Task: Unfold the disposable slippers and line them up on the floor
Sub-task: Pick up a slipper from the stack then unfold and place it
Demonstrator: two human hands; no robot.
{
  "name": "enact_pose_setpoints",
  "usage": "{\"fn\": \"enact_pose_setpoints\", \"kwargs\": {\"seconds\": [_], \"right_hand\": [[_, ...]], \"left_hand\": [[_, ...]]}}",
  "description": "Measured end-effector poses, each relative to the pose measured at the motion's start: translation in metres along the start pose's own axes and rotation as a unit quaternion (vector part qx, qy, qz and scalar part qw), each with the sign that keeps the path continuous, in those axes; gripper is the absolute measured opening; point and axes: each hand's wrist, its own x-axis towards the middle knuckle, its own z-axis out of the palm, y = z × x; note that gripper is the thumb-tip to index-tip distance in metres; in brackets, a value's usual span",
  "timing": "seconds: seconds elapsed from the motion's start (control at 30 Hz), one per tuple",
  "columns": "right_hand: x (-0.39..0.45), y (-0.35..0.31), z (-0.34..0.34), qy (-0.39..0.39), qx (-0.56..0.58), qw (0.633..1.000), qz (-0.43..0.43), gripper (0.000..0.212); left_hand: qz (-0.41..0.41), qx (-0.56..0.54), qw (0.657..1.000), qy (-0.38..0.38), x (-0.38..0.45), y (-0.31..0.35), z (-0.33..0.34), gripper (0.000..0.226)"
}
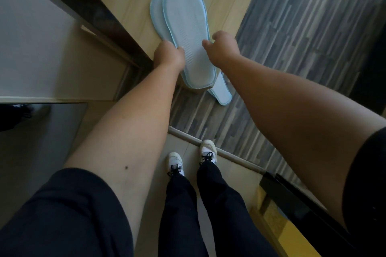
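A flat stack of pale blue disposable slippers (pixel 186 27) lies sole-up on a light wooden surface (pixel 129 0), with its near end hanging past the edge. The top slipper covers most of the one under it. My left hand (pixel 169 56) pinches the stack's left edge near its middle. At the right edge, my right hand (pixel 224 48) has its fingers curled on the top slipper. Another blue slipper (pixel 221 92) lies on the floor below, partly hidden by the stack.
Grey striped flooring (pixel 302 27) spreads to the right. A dark wooden frame (pixel 87 10) borders the surface on the left. My feet in white shoes (pixel 192 158) stand at a floor threshold strip (pixel 229 156). A yellow and black object (pixel 277 215) sits at lower right.
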Motion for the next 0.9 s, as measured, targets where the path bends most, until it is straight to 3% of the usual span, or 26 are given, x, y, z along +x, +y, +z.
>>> {"fn": "enact_pose_setpoints", "kwargs": {"seconds": [0.3,0.43,0.7,0.9], "right_hand": [[-0.005,0.004,-0.009,-0.018,0.121,0.991,0.048,0.020],[-0.024,0.008,-0.022,-0.032,0.176,0.983,0.053,0.016],[-0.084,0.037,-0.021,-0.063,0.246,0.965,0.071,0.018],[-0.142,0.060,0.009,-0.106,0.239,0.963,0.072,0.010]], "left_hand": [[-0.016,-0.145,0.989,-0.004,-0.008,-0.010,0.002,0.009],[-0.032,-0.198,0.979,-0.027,-0.027,-0.013,-0.008,0.022],[-0.047,-0.212,0.975,-0.042,-0.102,-0.037,-0.012,0.005],[-0.094,-0.234,0.966,-0.047,-0.156,-0.092,0.000,0.015]]}}
